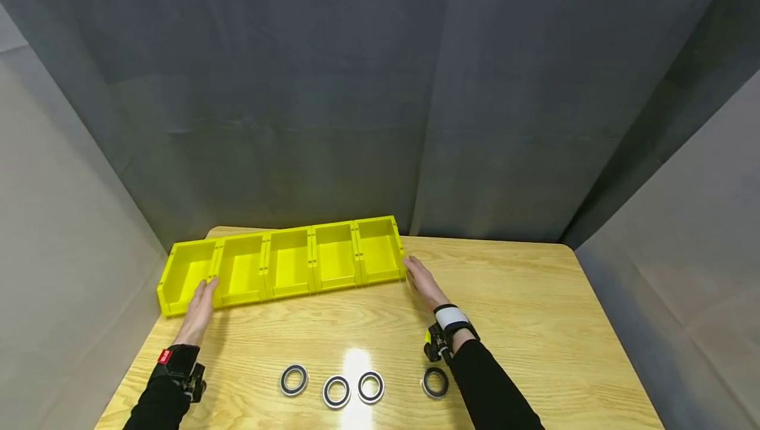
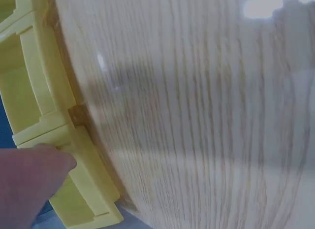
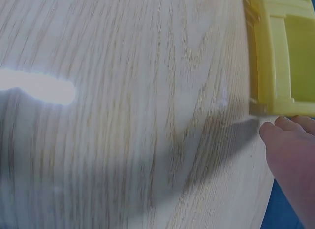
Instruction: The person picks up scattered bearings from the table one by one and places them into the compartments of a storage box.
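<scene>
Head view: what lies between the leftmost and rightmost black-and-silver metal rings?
Two similar rings on the light wooden table, as the head view shows.

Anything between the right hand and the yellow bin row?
Nothing visible: the right hand is right up at the right end of the yellow bin row. The four rings lie nearer the person, out of the way.

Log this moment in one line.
left hand: touches yellow bin row | right hand: at its right end | four rings: on table
</scene>
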A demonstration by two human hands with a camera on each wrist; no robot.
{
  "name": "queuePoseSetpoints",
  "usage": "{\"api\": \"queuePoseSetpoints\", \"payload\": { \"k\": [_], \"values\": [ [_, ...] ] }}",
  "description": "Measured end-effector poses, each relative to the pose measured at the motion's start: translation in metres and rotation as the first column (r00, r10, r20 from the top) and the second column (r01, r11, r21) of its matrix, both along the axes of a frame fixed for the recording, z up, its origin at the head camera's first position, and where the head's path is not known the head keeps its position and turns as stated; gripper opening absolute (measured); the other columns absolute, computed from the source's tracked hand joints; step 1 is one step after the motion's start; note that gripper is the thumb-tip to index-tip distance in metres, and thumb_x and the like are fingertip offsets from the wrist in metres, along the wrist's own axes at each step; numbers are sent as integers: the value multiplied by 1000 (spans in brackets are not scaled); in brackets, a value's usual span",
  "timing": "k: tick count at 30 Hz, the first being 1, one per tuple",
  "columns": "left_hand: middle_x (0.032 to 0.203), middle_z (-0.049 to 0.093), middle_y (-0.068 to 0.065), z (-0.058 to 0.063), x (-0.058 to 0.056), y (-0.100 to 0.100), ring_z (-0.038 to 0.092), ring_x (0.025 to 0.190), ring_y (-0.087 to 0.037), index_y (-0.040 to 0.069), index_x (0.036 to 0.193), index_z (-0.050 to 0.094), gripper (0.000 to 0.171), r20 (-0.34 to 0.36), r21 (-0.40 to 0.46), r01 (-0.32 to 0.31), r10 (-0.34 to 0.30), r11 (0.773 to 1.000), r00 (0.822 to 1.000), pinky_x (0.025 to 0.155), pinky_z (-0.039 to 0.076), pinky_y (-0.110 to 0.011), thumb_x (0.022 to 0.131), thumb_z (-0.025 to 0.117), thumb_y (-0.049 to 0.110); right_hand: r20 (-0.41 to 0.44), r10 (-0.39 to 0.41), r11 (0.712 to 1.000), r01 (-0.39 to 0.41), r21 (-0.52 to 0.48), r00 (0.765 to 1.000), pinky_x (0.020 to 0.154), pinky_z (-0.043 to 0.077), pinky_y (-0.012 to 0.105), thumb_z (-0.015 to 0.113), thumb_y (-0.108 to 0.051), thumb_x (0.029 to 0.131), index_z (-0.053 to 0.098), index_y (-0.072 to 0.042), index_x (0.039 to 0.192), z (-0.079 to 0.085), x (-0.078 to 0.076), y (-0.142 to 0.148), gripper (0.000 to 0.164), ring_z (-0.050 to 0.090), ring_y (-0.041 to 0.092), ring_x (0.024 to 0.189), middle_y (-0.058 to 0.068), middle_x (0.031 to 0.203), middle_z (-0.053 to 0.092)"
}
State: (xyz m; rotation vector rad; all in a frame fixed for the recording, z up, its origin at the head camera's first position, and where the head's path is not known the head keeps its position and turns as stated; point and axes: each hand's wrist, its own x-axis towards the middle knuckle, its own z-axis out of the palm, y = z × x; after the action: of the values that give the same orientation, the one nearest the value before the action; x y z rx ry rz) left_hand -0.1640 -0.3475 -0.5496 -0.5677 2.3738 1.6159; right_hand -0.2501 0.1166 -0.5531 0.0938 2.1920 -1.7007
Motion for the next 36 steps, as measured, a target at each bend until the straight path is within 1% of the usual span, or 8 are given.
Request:
{"api": "queuePoseSetpoints", "payload": {
  "k": [5,13,18,22,24,26,32,36],
  "values": [
    [163,-31,-11,-3,1,-3,-25,153,-37,9,155,-25,87,17,-38,62,-62,997,998,127,-9,-57,103,16,64,3,27,1000,-27,-3,1000,129,11,55,35,-42,108,11,2,160,-1,1,-5,72,7,41,157,24,169,9],
    [161,-31,-15,-5,1,-4,-21,151,-44,8,152,-28,91,50,-119,174,-169,978,984,125,-6,-63,102,20,67,0,30,999,-30,12,1000,129,13,54,34,-42,108,14,4,159,-2,2,-1,71,9,41,157,25,168,11],
    [163,-26,-18,-6,2,4,-15,152,-48,9,153,-27,93,59,-161,197,-190,967,980,124,-2,-65,102,23,68,11,33,999,-33,0,999,128,14,55,38,-44,107,13,4,159,-2,5,10,76,8,42,157,25,168,9],
    [165,-17,-23,-7,3,16,-7,152,-51,9,156,-22,94,64,-210,215,-206,954,976,123,3,-67,101,25,69,2,57,998,-57,-28,998,127,14,57,42,-53,103,10,4,160,-2,12,26,87,6,44,156,27,168,5],
    [166,-14,-24,-8,2,22,-4,152,-53,9,157,-21,95,70,-234,230,-219,945,973,122,5,-68,100,25,70,-17,74,997,-74,-15,997,126,17,57,41,-60,101,9,6,159,0,17,34,93,8,46,155,29,167,5],
    [166,-11,-26,-7,2,27,-2,151,-54,8,157,-20,95,76,-261,243,-231,934,970,122,7,-68,100,25,70,-20,79,996,-79,-30,997,126,17,57,41,-61,100,7,6,159,0,20,41,95,8,47,154,30,167,4],
    [163,1,-34,-3,-1,42,13,148,-57,1,158,-12,95,71,-365,283,-277,887,958,121,16,-69,102,25,67,15,34,998,-33,-55,999,127,14,57,37,-45,107,9,5,159,-2,23,57,78,6,46,155,28,167,4],
    [162,7,-35,-4,-3,51,19,147,-56,-1,158,-7,95,60,-390,302,-303,870,951,120,22,-68,102,27,67,24,4,999,-3,-39,1000,126,15,58,35,-39,110,10,6,159,-2,29,68,71,7,47,155,29,167,6]
  ]
}}
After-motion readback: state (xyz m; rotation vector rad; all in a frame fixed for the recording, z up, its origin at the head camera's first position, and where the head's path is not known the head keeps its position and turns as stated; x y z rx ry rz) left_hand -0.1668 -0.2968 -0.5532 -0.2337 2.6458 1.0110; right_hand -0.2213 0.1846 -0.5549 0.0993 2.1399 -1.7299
